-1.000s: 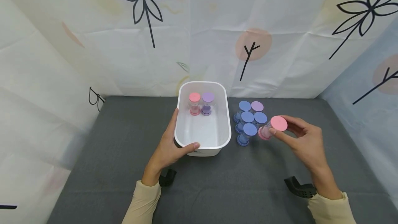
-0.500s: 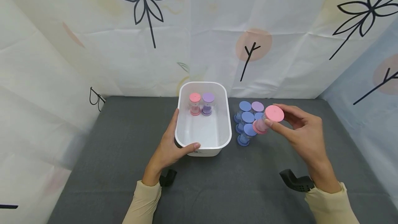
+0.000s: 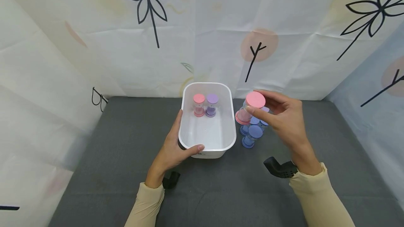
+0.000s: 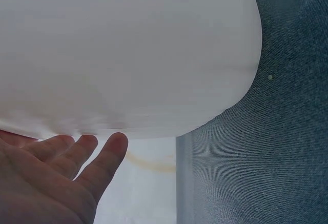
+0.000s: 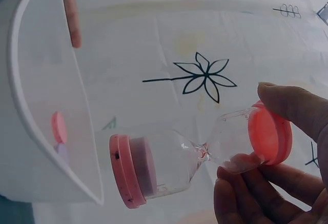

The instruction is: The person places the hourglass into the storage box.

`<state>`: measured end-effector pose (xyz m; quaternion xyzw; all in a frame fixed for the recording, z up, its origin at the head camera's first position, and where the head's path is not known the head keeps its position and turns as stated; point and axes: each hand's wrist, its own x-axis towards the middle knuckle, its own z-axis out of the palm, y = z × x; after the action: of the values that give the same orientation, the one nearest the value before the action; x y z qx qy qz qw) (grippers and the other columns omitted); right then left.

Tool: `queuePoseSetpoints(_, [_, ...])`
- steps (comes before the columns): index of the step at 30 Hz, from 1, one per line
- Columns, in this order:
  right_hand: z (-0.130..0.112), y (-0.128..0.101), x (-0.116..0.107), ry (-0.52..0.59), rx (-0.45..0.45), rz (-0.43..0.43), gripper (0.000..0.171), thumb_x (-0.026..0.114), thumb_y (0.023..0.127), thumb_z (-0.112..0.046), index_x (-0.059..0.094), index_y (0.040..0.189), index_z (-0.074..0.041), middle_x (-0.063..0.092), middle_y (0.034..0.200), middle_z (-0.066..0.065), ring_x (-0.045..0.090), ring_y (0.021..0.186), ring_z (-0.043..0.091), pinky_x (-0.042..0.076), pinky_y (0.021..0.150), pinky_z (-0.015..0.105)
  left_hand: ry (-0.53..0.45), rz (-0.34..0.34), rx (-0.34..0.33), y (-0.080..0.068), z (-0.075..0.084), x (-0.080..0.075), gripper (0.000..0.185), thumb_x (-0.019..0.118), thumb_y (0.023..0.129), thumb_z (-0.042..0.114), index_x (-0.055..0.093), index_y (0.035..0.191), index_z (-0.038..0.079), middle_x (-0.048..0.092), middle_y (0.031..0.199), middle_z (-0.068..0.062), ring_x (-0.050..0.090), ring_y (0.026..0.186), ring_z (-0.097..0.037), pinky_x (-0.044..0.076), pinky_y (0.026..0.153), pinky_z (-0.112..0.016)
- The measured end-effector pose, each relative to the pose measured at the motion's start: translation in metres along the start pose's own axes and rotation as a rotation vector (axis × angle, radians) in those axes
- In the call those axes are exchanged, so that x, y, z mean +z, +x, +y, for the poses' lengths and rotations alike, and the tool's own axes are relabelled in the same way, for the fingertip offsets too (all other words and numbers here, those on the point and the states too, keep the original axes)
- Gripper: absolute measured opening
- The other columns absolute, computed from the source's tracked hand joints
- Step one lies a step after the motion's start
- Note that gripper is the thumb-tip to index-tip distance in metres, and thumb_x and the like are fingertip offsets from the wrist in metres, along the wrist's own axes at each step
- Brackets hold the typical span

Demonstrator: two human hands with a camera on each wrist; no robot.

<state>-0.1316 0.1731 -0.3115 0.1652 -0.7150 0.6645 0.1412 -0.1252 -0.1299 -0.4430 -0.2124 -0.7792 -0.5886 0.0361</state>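
1. The right hand (image 3: 284,118) is pinching the pink hourglass (image 3: 249,109) by its top cap, at 3 o'clock of the white tub (image 3: 231,115).
2. The left hand (image 3: 173,146) is gripping the tub's near rim.
3. The hourglass is likely light, slick and fragile; hold its caps.

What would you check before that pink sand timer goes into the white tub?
1. Right hand holds the pink timer firmly: ok.
2. Left hand steadies the tub: ok.
3. Timer lifted off the blue timers: ok.
4. Free floor in the tub in front of its two timers: ok.
5. Timer over the tub opening: not ok, it is just beside the rim.
6. Timer upright: not ok, tilted.
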Motion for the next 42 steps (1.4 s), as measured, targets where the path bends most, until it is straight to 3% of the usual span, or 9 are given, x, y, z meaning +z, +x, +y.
queuePoseSetpoints(9, [0.011,0.024,0.040,-0.050,-0.011,-0.097,0.040,0.082,0.079,0.005,0.073,0.118,0.002,0.072,0.111,0.010,0.070,0.100,0.024,0.054,0.090,0.031,-0.012,0.000,0.006,0.000,-0.001,0.001,0.123,0.090,0.077,0.021,0.005,0.165,0.022,0.020,0.166,0.011,0.034,0.144,-0.018,0.031,0.112,-0.058])
queuePoseSetpoints(15, [0.016,0.040,0.063,-0.029,0.064,-0.136,0.040,0.084,0.081,-0.006,0.074,0.119,-0.002,0.073,0.111,0.009,0.071,0.097,0.023,0.056,0.086,0.032,-0.049,-0.011,0.019,0.002,0.005,0.000,0.122,0.089,0.078,0.014,0.004,0.165,0.021,0.022,0.165,0.007,0.038,0.139,-0.023,0.034,0.108,-0.063])
queuePoseSetpoints(20, [0.029,0.052,0.077,-0.020,0.115,-0.157,0.038,0.085,0.082,-0.010,0.074,0.118,-0.002,0.073,0.109,0.010,0.071,0.095,0.024,0.056,0.087,0.033,-0.043,-0.008,0.011,0.002,0.000,0.000,0.122,0.089,0.078,0.019,0.004,0.165,0.023,0.022,0.164,0.009,0.040,0.137,-0.026,0.036,0.106,-0.063])
queuePoseSetpoints(42, [0.075,0.071,0.107,-0.081,0.313,-0.169,0.044,0.088,0.080,-0.014,0.073,0.120,-0.002,0.075,0.109,0.011,0.071,0.099,0.022,0.055,0.088,0.033,-0.047,-0.010,0.001,0.001,0.000,0.001,0.122,0.089,0.078,0.020,0.003,0.165,0.021,0.017,0.166,0.010,0.037,0.142,-0.020,0.036,0.107,-0.062])
